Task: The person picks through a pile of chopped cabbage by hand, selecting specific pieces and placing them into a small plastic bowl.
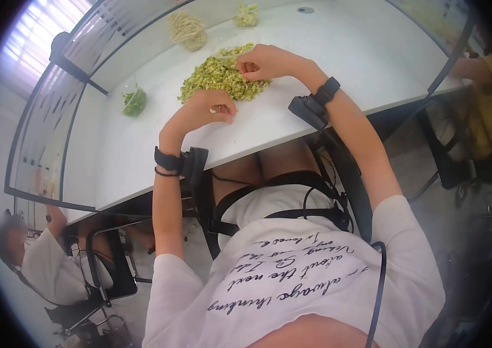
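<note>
A wide pile of small green and pale yellow pieces [214, 78] lies on the white table [327, 40]. My left hand [205, 110] is at the pile's near edge, its fingers curled with thumb and fingertips close together; what they hold, if anything, is too small to name. My right hand [263, 62] rests over the right part of the pile, fingers bent down and pinched at the pieces. Whatever lies between those fingertips is hidden. Each wrist wears a black strap with a black box.
A clear container of green pieces [134, 101] stands left of the pile. Behind it lie a pale stringy bundle [187, 31] and a pale green bunch [246, 15]. Partitions edge the table. One person [54, 261] sits at left, another [489, 110] at right.
</note>
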`<action>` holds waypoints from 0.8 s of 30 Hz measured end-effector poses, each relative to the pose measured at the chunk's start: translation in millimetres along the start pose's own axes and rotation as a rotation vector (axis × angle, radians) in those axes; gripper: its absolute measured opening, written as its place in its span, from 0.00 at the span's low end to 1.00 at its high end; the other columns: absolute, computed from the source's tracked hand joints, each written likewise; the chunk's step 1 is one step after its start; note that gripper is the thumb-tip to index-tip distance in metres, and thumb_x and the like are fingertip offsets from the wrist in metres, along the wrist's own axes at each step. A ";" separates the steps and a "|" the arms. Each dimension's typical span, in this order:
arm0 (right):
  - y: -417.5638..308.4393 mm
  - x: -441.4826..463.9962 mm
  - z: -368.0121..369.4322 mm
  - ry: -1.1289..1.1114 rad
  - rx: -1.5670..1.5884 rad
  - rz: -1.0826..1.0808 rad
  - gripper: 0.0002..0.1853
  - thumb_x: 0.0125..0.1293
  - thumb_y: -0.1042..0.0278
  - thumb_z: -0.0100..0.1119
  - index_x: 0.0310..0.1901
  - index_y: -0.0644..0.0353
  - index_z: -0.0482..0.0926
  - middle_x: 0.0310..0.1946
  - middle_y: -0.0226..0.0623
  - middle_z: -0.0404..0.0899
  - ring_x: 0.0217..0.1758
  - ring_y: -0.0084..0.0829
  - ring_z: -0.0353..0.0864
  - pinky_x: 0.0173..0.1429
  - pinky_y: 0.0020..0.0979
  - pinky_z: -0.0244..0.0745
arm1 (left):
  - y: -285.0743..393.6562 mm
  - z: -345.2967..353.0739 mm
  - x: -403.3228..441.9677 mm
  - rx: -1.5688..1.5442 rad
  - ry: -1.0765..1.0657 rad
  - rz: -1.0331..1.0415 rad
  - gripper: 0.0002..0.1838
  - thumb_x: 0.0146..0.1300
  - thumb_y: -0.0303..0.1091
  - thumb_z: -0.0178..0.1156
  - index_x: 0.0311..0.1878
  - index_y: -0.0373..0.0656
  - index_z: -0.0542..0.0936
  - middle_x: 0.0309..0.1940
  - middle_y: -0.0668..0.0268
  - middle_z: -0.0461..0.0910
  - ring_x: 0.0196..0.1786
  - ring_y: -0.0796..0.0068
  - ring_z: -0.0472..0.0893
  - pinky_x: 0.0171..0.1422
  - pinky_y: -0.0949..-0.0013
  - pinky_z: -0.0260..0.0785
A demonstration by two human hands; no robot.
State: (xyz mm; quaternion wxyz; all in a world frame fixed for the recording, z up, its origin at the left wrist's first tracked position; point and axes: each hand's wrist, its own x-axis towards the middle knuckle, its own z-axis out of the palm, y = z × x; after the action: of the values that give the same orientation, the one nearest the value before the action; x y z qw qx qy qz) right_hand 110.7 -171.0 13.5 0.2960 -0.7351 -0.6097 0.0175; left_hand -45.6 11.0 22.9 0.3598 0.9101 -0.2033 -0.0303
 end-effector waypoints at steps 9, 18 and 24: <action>4.1 1.8 -0.3 0.057 0.010 -0.017 0.07 0.59 0.66 0.57 0.33 0.60 0.75 0.19 0.32 0.77 0.22 0.27 0.74 0.29 0.29 0.68 | 10.0 0.1 -0.8 0.177 0.144 0.030 0.05 0.52 0.20 0.61 0.33 0.37 0.79 0.30 0.67 0.78 0.33 0.73 0.77 0.39 0.72 0.70; 0.6 4.3 -8.4 0.509 0.095 -0.065 0.06 0.60 0.70 0.58 0.39 0.59 0.76 0.22 0.33 0.79 0.24 0.25 0.76 0.33 0.25 0.72 | 5.2 -32.8 56.3 0.291 0.751 0.269 0.06 0.56 0.23 0.60 0.38 0.39 0.80 0.33 0.62 0.80 0.35 0.70 0.81 0.42 0.71 0.73; 31.8 15.2 0.9 0.748 -0.051 -0.216 0.09 0.60 0.69 0.59 0.42 0.61 0.76 0.30 0.35 0.80 0.32 0.26 0.80 0.40 0.27 0.77 | -14.8 -17.1 76.1 0.366 0.731 0.187 0.09 0.59 0.28 0.60 0.43 0.41 0.79 0.40 0.63 0.79 0.38 0.70 0.80 0.43 0.71 0.73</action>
State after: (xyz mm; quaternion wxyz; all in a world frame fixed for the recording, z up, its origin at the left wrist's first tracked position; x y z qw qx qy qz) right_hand 142.4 -159.5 3.4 0.4795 -0.6293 -0.5338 -0.2985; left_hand 32.7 1.9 32.7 0.2417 0.8876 -0.1460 0.3639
